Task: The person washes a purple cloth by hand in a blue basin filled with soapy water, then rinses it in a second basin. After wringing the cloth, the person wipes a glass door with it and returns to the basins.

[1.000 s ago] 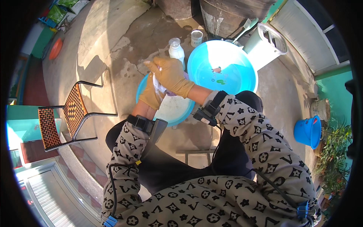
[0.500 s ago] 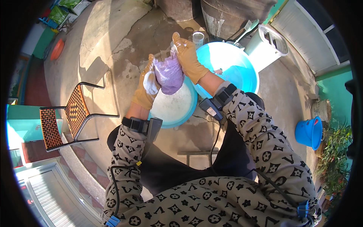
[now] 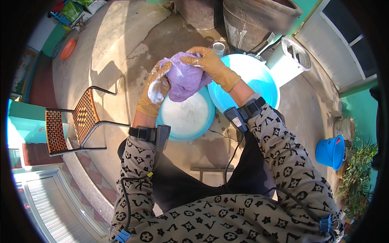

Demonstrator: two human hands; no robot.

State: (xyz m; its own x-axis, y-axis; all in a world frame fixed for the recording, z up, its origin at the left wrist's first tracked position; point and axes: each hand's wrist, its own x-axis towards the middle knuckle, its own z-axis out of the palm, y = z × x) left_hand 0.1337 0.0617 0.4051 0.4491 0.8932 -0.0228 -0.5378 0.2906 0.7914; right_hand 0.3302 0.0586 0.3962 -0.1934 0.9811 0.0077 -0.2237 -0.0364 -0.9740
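Note:
A wet purple cloth (image 3: 185, 79) hangs bunched between my two hands, above a blue basin of whitish suds (image 3: 184, 117). My left hand (image 3: 156, 87), in a tan rubber glove with white foam on it, grips the cloth's left side. On the upper right side, my right hand (image 3: 210, 65), gloved the same way, has its fingers closed over the fabric. A larger light-blue basin (image 3: 272, 87) stands to the right of the suds basin, just beyond my right wrist.
A clear cup (image 3: 219, 49) stands behind the basins, near large dark pots (image 3: 255, 22). At right are a white bin (image 3: 285, 67) and a blue bucket (image 3: 331, 152). A woven chair (image 3: 83, 117) stands at left; an orange basin (image 3: 68, 48) lies farther back.
My hands have gathered the purple cloth into a wider bundle. The fingers of both hands have shifted their hold and curled over its top and left side.

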